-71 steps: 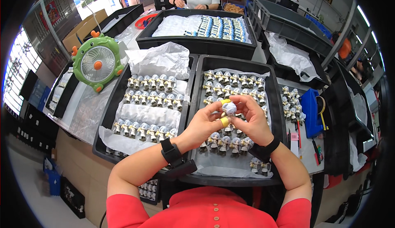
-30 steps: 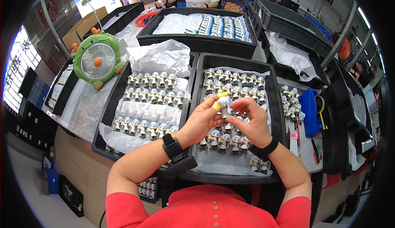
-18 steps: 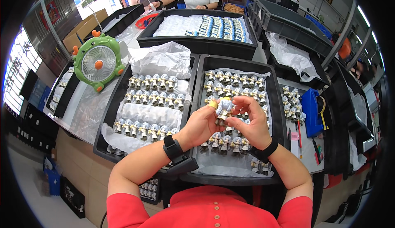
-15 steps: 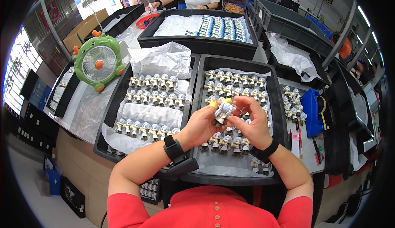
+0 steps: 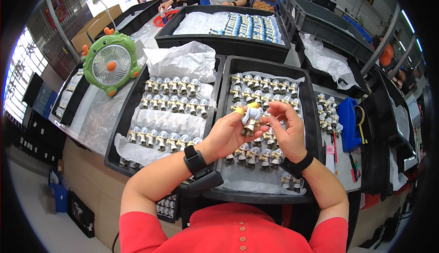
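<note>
You hold one little figurine (image 5: 250, 120) up above the black tray (image 5: 311, 116) right in front of you. Your left hand (image 5: 228, 132) is wrapped around its lower part, so it stays still and upright. Your right hand (image 5: 286, 127) is just beside it, with the fingers half open and the tips near the figurine's head; I cannot tell if they touch it. Both hands are close together, with the figurine between them. There are yellow covers on some of your fingertips (image 5: 239, 111), most likely so the toy stays clean.

Under your hands, many more of the same small figurines (image 5: 258, 154) stand in rows on white foam in that tray. They stand apart, so they do not bump each other. The tray on your left (image 5: 120, 129) holds more rows (image 5: 171, 86) the same way, with crumpled white wrap (image 5: 183, 61) at its far end. A green fan (image 5: 109, 63) sits on the table farther left.
</note>
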Demonstrator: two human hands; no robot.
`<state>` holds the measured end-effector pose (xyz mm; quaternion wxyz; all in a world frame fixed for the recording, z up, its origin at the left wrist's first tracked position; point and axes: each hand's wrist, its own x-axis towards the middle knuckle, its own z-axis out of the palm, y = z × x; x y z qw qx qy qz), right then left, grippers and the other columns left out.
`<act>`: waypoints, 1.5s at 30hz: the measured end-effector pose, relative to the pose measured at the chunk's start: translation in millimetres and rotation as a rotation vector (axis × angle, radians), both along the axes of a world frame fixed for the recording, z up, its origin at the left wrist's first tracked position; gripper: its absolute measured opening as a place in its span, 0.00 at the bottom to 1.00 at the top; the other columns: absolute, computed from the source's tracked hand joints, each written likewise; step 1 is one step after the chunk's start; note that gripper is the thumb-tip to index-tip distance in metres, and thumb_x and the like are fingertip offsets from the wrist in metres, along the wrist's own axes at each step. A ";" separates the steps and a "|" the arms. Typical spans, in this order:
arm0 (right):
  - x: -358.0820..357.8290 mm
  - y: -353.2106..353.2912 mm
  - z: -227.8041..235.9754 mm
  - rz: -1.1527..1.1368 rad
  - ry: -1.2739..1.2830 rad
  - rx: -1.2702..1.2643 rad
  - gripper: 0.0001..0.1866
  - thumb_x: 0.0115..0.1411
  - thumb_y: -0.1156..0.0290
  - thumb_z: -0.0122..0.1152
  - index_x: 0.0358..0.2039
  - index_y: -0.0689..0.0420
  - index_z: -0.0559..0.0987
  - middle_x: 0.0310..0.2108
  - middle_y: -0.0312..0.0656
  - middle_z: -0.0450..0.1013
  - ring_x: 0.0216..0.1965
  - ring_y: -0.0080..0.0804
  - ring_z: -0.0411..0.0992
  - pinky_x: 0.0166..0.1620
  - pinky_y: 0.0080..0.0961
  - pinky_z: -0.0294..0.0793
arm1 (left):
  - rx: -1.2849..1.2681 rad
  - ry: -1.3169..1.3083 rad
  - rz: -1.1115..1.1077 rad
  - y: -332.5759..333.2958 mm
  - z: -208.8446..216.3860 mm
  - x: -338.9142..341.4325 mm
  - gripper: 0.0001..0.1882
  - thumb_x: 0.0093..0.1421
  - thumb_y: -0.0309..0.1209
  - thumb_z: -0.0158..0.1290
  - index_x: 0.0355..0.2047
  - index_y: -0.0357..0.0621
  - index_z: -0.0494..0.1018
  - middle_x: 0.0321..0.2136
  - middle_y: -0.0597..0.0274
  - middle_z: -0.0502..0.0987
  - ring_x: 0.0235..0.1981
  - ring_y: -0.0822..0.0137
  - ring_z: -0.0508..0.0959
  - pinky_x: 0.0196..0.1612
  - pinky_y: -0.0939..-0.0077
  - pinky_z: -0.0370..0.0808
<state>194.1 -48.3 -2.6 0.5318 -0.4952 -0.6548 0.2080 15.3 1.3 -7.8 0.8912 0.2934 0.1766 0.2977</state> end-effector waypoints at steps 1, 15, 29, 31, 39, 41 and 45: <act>-0.5 -0.8 1.4 -0.002 -0.010 -0.011 0.15 0.55 0.77 0.57 0.44 0.58 0.74 0.34 0.38 0.74 0.35 0.26 0.72 0.38 0.22 0.69 | -0.005 -0.003 0.008 -0.3 0.5 -0.3 0.22 0.69 0.39 0.29 0.60 0.47 0.56 0.50 0.56 0.67 0.48 0.62 0.72 0.51 0.66 0.71; -4.9 -0.9 0.5 0.156 0.054 -0.015 0.18 0.52 0.82 0.54 0.45 0.59 0.73 0.37 0.40 0.71 0.33 0.26 0.70 0.38 0.21 0.70 | 0.044 -0.071 -0.012 2.8 -7.9 -1.7 0.22 0.69 0.39 0.32 0.61 0.50 0.54 0.51 0.59 0.66 0.48 0.62 0.70 0.53 0.63 0.69; 1.3 -0.7 5.6 0.203 0.056 -0.202 0.37 0.44 0.72 0.71 0.56 0.57 0.66 0.52 0.41 0.64 0.47 0.29 0.69 0.45 0.24 0.72 | 0.095 -0.096 0.127 -2.5 -3.1 -1.8 0.24 0.67 0.36 0.40 0.61 0.43 0.53 0.54 0.57 0.59 0.51 0.62 0.65 0.57 0.64 0.63; 4.2 1.5 2.1 0.231 0.140 -0.193 0.39 0.44 0.69 0.72 0.57 0.55 0.65 0.55 0.39 0.64 0.52 0.29 0.66 0.51 0.26 0.67 | 0.092 -0.041 0.147 -1.1 -0.9 -3.7 0.25 0.66 0.34 0.42 0.61 0.43 0.53 0.54 0.56 0.60 0.51 0.61 0.66 0.57 0.64 0.63; 9.4 3.1 3.4 0.230 0.081 -0.146 0.40 0.44 0.63 0.73 0.58 0.50 0.65 0.57 0.34 0.64 0.57 0.29 0.62 0.56 0.31 0.58 | 0.136 -0.063 0.083 3.2 -5.7 -3.5 0.23 0.66 0.26 0.42 0.61 0.43 0.56 0.47 0.57 0.70 0.49 0.67 0.72 0.53 0.71 0.71; 8.8 4.3 2.6 0.239 0.075 -0.133 0.40 0.44 0.63 0.73 0.58 0.50 0.65 0.57 0.34 0.64 0.56 0.29 0.62 0.56 0.31 0.58 | 0.181 -0.030 0.094 0.8 -0.7 -3.8 0.24 0.65 0.25 0.44 0.61 0.43 0.56 0.47 0.58 0.71 0.48 0.69 0.72 0.52 0.72 0.71; 7.2 4.3 3.4 0.242 0.054 -0.107 0.41 0.43 0.63 0.74 0.58 0.51 0.65 0.57 0.34 0.65 0.55 0.28 0.63 0.55 0.30 0.59 | 0.339 0.039 0.120 -1.9 1.0 -4.8 0.27 0.62 0.23 0.48 0.62 0.44 0.55 0.46 0.60 0.72 0.46 0.72 0.73 0.51 0.75 0.71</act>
